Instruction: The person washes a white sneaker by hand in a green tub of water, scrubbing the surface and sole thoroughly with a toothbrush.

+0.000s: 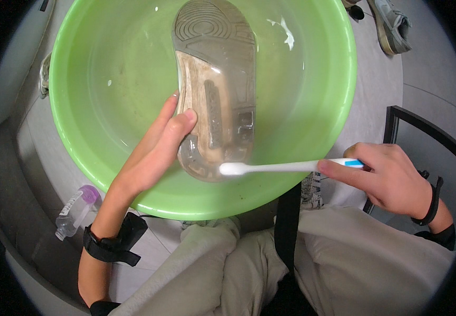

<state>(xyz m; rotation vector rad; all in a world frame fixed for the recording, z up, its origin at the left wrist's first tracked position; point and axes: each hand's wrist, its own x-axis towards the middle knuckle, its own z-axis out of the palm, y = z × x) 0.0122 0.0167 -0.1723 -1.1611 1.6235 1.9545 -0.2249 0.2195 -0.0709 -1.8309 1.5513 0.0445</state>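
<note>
My left hand (164, 134) grips a shoe (235, 79) by its side, thumb pressed on the sole near the heel. The sole faces up, grey at the forefoot, with a brown-stained middle and a translucent heel. Below the shoe spreads a large green plastic basin (141, 51). Between the fingers of my right hand (386, 177) is a white toothbrush (279, 167) with a blue patch on its handle. Its head lies over the heel end of the sole, with the bristles hidden underneath.
A clear bottle with a purple base (78, 211) lies on the floor left of the basin. At the upper right sits a grey shoe (392, 27). A black frame (421, 122) stands beside my right hand. A black strap (288, 225) hangs between my legs.
</note>
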